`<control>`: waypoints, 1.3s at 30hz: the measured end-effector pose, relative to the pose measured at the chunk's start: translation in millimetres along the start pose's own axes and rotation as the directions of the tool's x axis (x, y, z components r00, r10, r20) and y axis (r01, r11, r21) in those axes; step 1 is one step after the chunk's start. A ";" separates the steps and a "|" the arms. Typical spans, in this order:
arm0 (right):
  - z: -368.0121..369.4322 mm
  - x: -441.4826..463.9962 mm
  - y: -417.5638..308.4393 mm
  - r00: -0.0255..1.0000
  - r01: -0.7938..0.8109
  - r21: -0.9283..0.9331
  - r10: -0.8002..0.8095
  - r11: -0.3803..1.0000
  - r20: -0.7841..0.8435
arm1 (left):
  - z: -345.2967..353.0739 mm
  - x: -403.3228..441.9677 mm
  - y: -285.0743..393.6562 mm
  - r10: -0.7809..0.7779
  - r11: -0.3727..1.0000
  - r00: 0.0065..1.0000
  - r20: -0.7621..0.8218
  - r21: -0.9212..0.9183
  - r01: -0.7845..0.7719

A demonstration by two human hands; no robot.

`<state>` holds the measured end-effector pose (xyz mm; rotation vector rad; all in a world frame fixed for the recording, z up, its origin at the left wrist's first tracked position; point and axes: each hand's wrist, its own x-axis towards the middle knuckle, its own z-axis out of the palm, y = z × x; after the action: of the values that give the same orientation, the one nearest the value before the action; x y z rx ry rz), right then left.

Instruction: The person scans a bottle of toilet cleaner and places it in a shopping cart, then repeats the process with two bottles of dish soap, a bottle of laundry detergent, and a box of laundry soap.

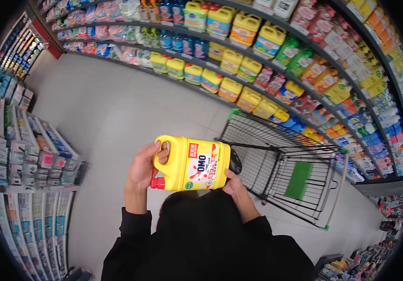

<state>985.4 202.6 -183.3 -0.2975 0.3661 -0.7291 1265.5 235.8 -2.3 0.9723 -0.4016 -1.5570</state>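
Observation:
A yellow detergent jug [201, 165] with a white and red OMO label lies tilted on its side in front of my chest. Its red cap [158, 182] points to the left. My left hand [143, 164] is closed around the jug's handle, its fingertips showing through the handle hole. At the opposite end, my right hand [234, 182] grips the jug's base, with the thumb on the label side and the other fingers hidden. A black shoe [235, 161] shows just beyond the base.
A black wire shopping cart [276, 159] with green corners stands to the right. Shelves of yellow jugs [232, 89] and other bottles curve across the back. On the left is a rack of small hanging packages [37, 159]. Grey floor [103, 103] lies between them.

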 end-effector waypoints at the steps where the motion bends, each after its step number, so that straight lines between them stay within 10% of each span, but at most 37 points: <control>1: 9.9 12.8 10.7 0.999 -0.050 0.031 0.049 0.998 0.014 | -16.4 -1.8 10.6 0.005 1.000 0.999 -0.036 -0.002 -0.005; 15: 53.7 176.5 51.6 0.960 -0.280 0.019 0.281 0.960 -0.016 | -162.1 71.4 92.8 -0.089 0.961 0.985 -0.146 -0.274 0.046; 23: 39.5 303.4 14.3 0.986 -0.116 0.072 0.124 0.991 -0.111 | -156.8 249.7 157.8 -0.152 0.982 0.988 0.038 0.118 0.146; 25: 6.3 347.9 12.5 0.995 -0.100 0.196 0.096 0.976 0.030 | -121.8 286.5 167.2 -0.018 0.845 0.997 0.074 0.534 -0.024; 29: 46.0 410.5 -28.8 0.965 -0.075 0.263 0.136 0.962 -0.223 | -85.4 364.3 150.1 -0.020 0.545 0.942 0.334 0.794 -0.270; 31: 40.6 440.3 -40.6 0.982 0.094 0.230 -0.052 0.969 -0.181 | -79.5 391.1 134.3 0.009 0.012 0.842 0.539 0.842 -0.539; 39: 26.3 527.7 -99.0 0.879 0.417 0.330 -0.284 0.847 -0.383 | -106.1 524.7 120.9 -0.198 -0.059 0.717 0.668 0.722 -0.689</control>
<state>1301.0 -229.2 -237.6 0.1608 0.4628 -1.2083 1448.4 -255.7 -163.9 1.2070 -2.4293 -0.8625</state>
